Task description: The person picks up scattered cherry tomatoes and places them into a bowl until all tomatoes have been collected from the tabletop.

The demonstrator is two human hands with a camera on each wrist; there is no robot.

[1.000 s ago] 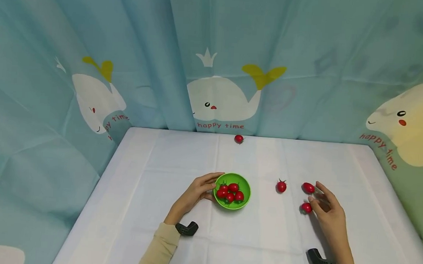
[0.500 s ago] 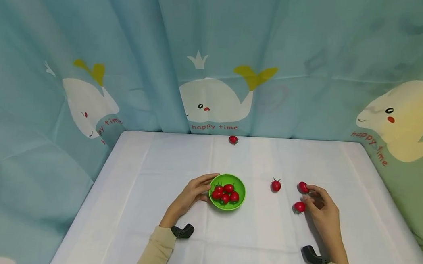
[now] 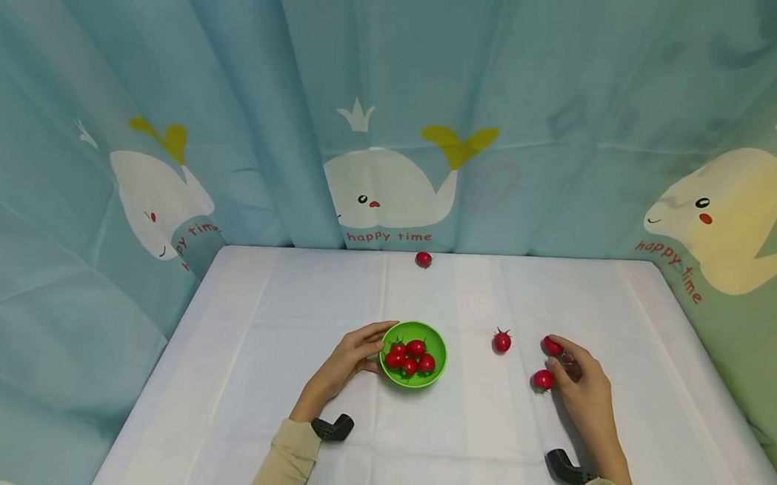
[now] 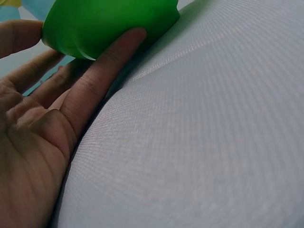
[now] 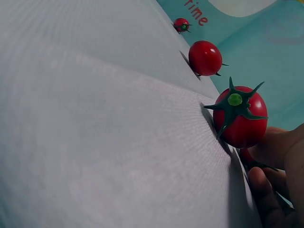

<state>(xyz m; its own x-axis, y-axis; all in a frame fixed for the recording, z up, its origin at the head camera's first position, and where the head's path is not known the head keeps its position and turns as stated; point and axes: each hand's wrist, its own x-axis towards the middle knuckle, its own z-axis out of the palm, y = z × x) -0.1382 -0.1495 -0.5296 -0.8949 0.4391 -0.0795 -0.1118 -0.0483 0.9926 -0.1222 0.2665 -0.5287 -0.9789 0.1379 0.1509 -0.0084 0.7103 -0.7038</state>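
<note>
In the head view a green bowl [image 3: 439, 375] with several cherry tomatoes [image 3: 415, 347] in it stands on the white cloth. My left hand [image 3: 346, 360] holds the bowl's left side, its thumb and fingers spread along the wall; the green wall [image 4: 104, 23] fills the top of the left wrist view. My right hand [image 3: 583, 392] has its thumb and fingers around a cherry tomato [image 3: 550, 346]. The thumb mostly hides that tomato [image 5: 245, 156] in the right wrist view. Just beside the thumb lies another cherry tomato [image 3: 542, 379], its green stem [image 5: 235, 99] toward the wrist camera.
A single cherry tomato [image 3: 501, 342] lies between the bowl and my right hand. One more small tomato [image 3: 424, 259] sits by the table's far edge. Behind the white table [image 3: 305, 289] hangs a blue curtain [image 3: 258, 79] with whale prints. Black wrist cameras are on both wrists.
My right hand's fingers have moved onto the farther tomato and closed around it, shifting it slightly. The left hand stays at the bowl. The whole head view has drifted a little.
</note>
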